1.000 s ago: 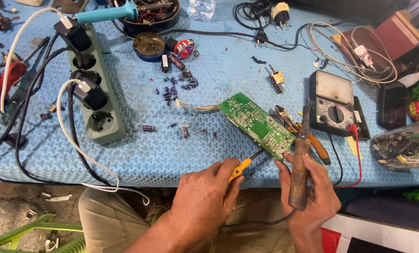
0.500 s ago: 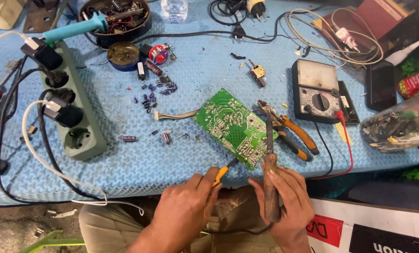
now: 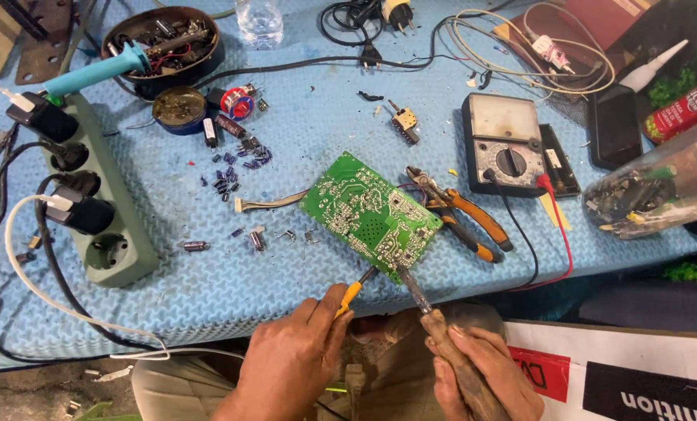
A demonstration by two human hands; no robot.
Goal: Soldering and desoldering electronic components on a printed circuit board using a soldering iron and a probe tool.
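A green circuit board point(image 3: 368, 214) lies solder side up on the blue mat point(image 3: 317, 125), tilted, its near corner at the table's front edge. My left hand point(image 3: 290, 362) grips a small tool with an orange handle point(image 3: 350, 295); its tip touches the board's near edge. My right hand point(image 3: 485, 374) holds a soldering iron with a worn wooden handle point(image 3: 454, 359), and its metal tip rests on the same near corner of the board.
Orange-handled pliers point(image 3: 461, 214) lie right of the board, an analog multimeter point(image 3: 508, 140) behind them. A green power strip point(image 3: 91, 203) with plugs and cables fills the left. Loose small components point(image 3: 235, 168), a tin point(image 3: 178, 109), a bowl of parts point(image 3: 161, 43) and a plastic jar point(image 3: 660, 187) surround the mat.
The iron has tilted from upright to slanting, its tip now on the board's near corner. The left hand's tool has reached the same edge. The view has shifted toward the right.
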